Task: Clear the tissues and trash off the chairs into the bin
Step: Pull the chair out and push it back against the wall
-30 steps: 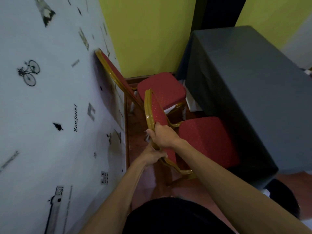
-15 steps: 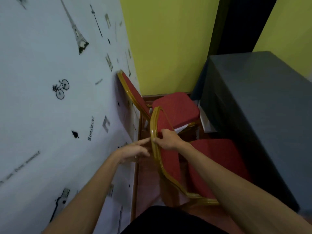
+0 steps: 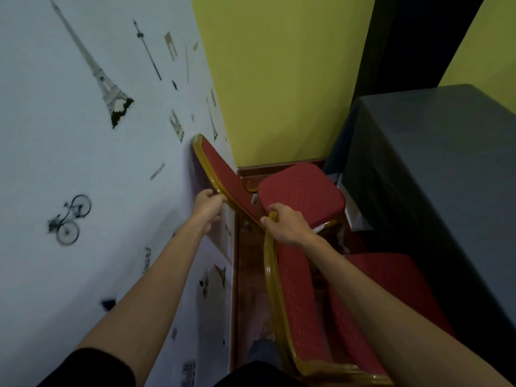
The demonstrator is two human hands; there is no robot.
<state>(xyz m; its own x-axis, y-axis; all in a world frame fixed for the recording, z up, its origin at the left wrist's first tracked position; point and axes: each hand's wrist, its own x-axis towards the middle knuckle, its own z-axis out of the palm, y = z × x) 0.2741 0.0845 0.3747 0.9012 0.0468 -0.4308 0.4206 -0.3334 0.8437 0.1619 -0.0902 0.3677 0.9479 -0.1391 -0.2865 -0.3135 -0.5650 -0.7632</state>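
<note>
Two red padded chairs with gold frames stand in a row between the wall and a table. My right hand (image 3: 284, 224) grips the top of the near chair's backrest (image 3: 296, 289). My left hand (image 3: 208, 208) holds the gold edge of the far chair's backrest (image 3: 220, 169), next to the wall. Both seats, the near seat (image 3: 391, 297) and the far seat (image 3: 301, 191), show no tissue or trash on top. Something white (image 3: 324, 227) pokes out under the far seat's front edge; I cannot tell what it is. No bin is in view.
A white wall with printed decals (image 3: 83, 163) runs close along the left. A table under a dark grey cloth (image 3: 432, 169) crowds the chairs from the right. A yellow wall (image 3: 279, 79) closes the far end. A narrow strip of red-brown floor (image 3: 248, 275) lies behind the chairs.
My left hand let go near the near chair's backrest and reached forward to the far chair's backrest. My right hand stayed on the near backrest. The view tilted up and moved forward.
</note>
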